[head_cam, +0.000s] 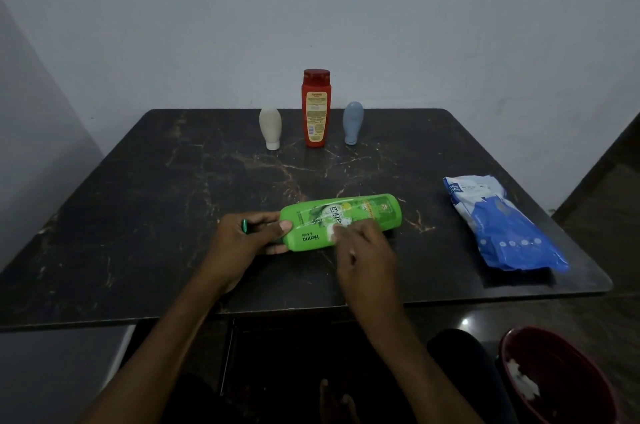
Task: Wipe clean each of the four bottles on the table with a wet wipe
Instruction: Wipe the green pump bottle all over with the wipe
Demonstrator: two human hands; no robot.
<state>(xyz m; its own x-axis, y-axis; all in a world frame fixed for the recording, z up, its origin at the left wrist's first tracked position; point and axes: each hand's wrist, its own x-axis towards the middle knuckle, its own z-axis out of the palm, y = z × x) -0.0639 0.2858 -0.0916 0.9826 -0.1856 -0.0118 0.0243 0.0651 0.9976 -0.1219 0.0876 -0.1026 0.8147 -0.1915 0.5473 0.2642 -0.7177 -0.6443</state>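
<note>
A green bottle (360,215) lies on its side near the front of the dark marble table (138,201), cap end to the left. My left hand (242,236) grips its cap end. My right hand (367,250) presses a small white wet wipe (331,232) against the bottle's label, fingers curled on the wipe. At the back stand a red bottle (315,108), a beige bottle (270,128) cap-down to its left, and a grey-blue bottle (353,122) cap-down to its right.
A blue and white pack of wet wipes (502,226) lies on the table's right side. A dark red bin (561,378) with crumpled white wipes inside sits on the floor at lower right. A pale wall rises behind the table.
</note>
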